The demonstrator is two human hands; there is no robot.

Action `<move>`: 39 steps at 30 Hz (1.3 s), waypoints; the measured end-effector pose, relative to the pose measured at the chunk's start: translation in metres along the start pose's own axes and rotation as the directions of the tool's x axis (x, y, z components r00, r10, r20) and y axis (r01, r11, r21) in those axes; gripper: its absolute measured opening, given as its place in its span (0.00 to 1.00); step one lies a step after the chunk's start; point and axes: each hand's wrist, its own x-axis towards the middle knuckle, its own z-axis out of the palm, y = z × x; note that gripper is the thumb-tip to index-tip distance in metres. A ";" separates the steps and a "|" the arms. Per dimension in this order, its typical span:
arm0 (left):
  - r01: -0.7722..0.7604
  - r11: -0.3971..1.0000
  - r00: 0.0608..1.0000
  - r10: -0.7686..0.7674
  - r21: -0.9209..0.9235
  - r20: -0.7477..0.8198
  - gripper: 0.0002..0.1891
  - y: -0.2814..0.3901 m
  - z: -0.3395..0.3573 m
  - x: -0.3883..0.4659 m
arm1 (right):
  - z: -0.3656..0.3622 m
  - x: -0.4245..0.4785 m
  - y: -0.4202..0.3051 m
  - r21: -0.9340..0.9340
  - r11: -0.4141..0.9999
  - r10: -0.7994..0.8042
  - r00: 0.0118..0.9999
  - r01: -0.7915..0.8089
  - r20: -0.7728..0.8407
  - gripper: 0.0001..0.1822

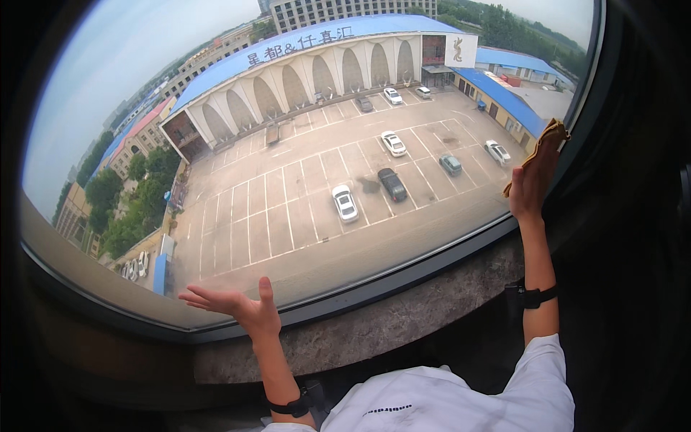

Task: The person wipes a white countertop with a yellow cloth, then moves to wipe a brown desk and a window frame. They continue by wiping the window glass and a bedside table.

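A large window pane [302, 259] in a dark frame fills the view before me. My right hand [532, 186] is raised near the pane's right edge, with a folded yellow-brown cloth [544, 141] between it and the glass; the cloth's edge shows past the fingers. Near the lower left of the pane, my left hand [245, 309] is spread, fingers pointing left and thumb up, with nothing in it. Whether its fingers touch the glass I cannot tell. Black bands circle both forearms.
A mottled stone windowsill [356, 343] runs below the dark window frame [388, 281]. Outside, far below, lies a car park with several cars, and beyond it a long building with a blue roof [216, 81]. The surroundings inside are dark.
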 end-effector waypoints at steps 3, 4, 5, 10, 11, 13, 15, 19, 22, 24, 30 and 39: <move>0.014 0.999 1.000 -0.014 0.030 -0.004 0.67 -0.006 -0.001 -0.004 | 0.009 -0.021 0.049 0.062 0.992 0.110 0.993 -0.107 -0.042 0.56; -0.005 0.999 1.000 0.006 0.038 -0.018 0.65 -0.009 0.000 -0.005 | 0.013 -0.029 0.056 0.078 0.989 0.132 0.991 -0.129 -0.033 0.57; -0.023 0.999 0.999 0.025 0.046 -0.033 0.64 -0.012 0.002 -0.005 | 0.017 -0.036 0.059 0.082 0.987 0.142 0.989 -0.138 -0.039 0.57; -0.037 0.994 0.999 0.041 0.101 -0.036 0.65 -0.014 0.002 -0.003 | 0.034 -0.073 0.039 0.178 0.965 0.200 0.980 -0.194 -0.019 0.61; -0.036 0.993 0.999 0.040 0.109 -0.036 0.65 -0.014 0.002 -0.003 | 0.037 -0.080 0.028 0.221 0.952 0.222 0.975 -0.212 -0.021 0.61; -0.049 0.993 0.998 0.053 0.108 -0.037 0.64 -0.013 0.001 -0.002 | 0.038 -0.088 0.003 0.264 0.942 0.217 0.976 -0.205 -0.015 0.64; -0.045 0.995 0.998 0.049 0.091 -0.042 0.63 -0.011 0.000 -0.001 | 0.039 -0.089 -0.026 0.315 0.932 0.199 0.979 -0.178 -0.038 0.64; -0.018 0.998 1.000 0.020 0.056 -0.022 0.64 -0.012 0.003 -0.003 | 0.050 -0.103 -0.058 0.350 0.922 0.184 0.983 -0.166 -0.018 0.64; -0.013 0.999 1.000 0.014 0.053 -0.019 0.64 -0.014 0.002 -0.003 | 0.051 -0.105 -0.097 0.340 0.937 0.105 0.994 -0.085 -0.040 0.61; -0.027 0.998 0.999 0.028 0.057 -0.020 0.62 -0.011 0.001 -0.002 | 0.049 -0.104 -0.124 0.338 0.941 0.052 0.997 -0.026 -0.065 0.59; -0.103 0.989 0.994 0.099 0.103 0.042 0.55 -0.009 -0.027 -0.003 | 0.052 -0.099 -0.243 0.367 0.927 -0.037 0.995 0.070 -0.096 0.56; 0.161 0.940 0.987 -0.150 -0.299 0.059 0.52 -0.044 -0.123 0.016 | 0.035 -0.074 -0.421 0.364 0.839 -0.410 0.910 0.403 -0.062 0.43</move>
